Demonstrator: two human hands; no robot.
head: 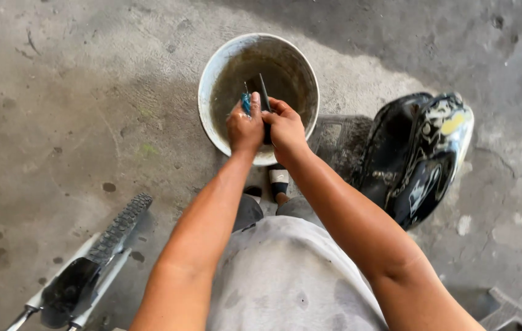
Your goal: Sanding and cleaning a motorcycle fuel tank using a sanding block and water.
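Both my hands are held together over a white bucket [212, 67] of murky brown water on the concrete floor. My left hand [244, 127] is closed around a small blue tool [246, 102] whose thin tip sticks up. My right hand [285, 125] grips a dark slim rod-like part [264, 92] that points up and away over the water. The two hands touch each other above the bucket's near rim.
A motorcycle helmet [420, 156] with a black, white and yellow pattern lies on the floor to the right. A knobby tyre with fender and fork legs [98, 257] shows at the lower left. My sandalled foot [279, 184] stands just below the bucket. Metal piece at lower right corner [512, 312].
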